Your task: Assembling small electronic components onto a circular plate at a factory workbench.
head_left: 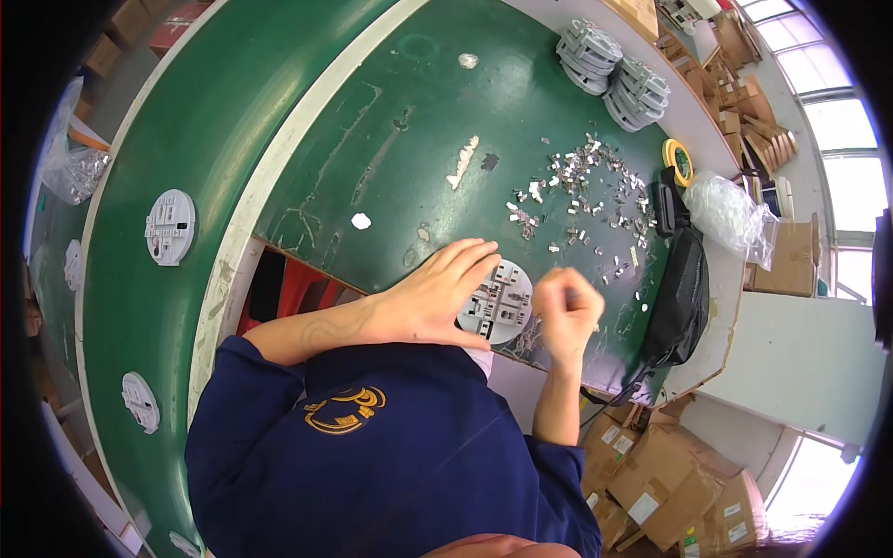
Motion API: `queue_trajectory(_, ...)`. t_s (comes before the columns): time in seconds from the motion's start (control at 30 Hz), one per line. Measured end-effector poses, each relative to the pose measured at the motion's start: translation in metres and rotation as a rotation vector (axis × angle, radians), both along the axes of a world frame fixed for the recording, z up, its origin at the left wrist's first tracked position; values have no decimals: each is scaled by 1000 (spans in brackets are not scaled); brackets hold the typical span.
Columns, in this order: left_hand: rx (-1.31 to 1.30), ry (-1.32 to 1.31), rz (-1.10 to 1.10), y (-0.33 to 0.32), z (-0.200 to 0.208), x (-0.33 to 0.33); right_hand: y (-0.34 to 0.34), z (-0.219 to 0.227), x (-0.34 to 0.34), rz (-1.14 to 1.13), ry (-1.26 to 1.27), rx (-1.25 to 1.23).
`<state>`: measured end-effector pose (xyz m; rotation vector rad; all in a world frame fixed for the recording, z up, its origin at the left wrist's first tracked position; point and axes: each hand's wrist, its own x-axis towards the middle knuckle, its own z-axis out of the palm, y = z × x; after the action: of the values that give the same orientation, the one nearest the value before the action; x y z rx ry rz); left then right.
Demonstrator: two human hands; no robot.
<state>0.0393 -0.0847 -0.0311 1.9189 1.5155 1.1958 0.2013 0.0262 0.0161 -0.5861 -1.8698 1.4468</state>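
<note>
A round, light grey plastic base (503,303) with slots and small metal pieces lies flat at the near edge of the green table. My left hand (430,296) holds it from the left, fingers along the far rim and thumb along the near side, covering part of that edge. Just right of the base, my right hand (566,314) is closed with its fingers curled in. Whatever it may hold is hidden. Small metal and white pieces (584,191) lie scattered on the table beyond my right hand.
Stacked grey round bases (589,54) stand at the far right. A black bag (684,298), yellow tape roll (678,162) and clear plastic bag (730,216) line the right side. On the green belt at left sit more round bases (170,228). Cardboard boxes (665,474) lie lower right.
</note>
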Motion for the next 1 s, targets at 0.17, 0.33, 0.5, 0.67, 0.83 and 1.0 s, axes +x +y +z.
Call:
queue_trajectory(0.17, -33, 157, -2, -1, -5, 6, -2, -9, -17, 67, 558, -366)
queue_trajectory(0.33, -57, 155, 0, 1, -5, 5, -1, -18, -21, 109, 564, -355)
queue_trajectory(0.5, -73, 146, -4, 2, -5, 4, 0, -23, -21, 173, 550, -361)
queue_trajectory(0.67, -47, 166, -11, 3, -5, 4, -9, -23, -30, 80, 387, -179)
queue_trajectory(0.83, -64, 128, -16, 1, -8, 4, -6, -23, -15, -42, 683, -436)
queue_trajectory(1.0, -76, 90, -12, 2, -7, -3, 32, -2, -4, -296, -42, 63)
